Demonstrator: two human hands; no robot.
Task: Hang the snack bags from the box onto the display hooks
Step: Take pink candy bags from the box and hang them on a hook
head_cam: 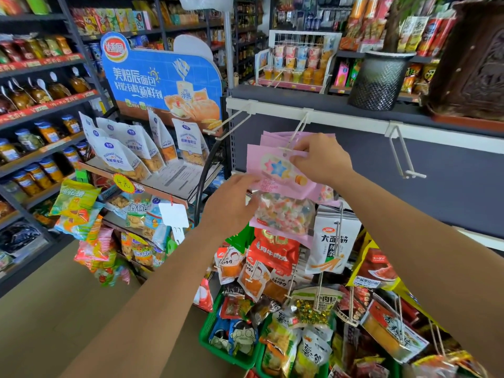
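Observation:
A pink snack bag [281, 184] with a star picture and a clear window of coloured candy hangs in front of the dark display panel. My right hand [319, 156] pinches its top edge at the tip of the middle white display hook [300, 126]. My left hand [231, 203] holds the bag's left side near the window. More pink bags [272, 139] sit behind it on the same hook. The box is not in view.
Bare white hooks stick out at the left [234, 122] and right [401, 151] of the rail. Below hang white and red snack packs [331, 246], above green baskets [240, 358] of snacks. A bread display stand [163, 85] stands to the left.

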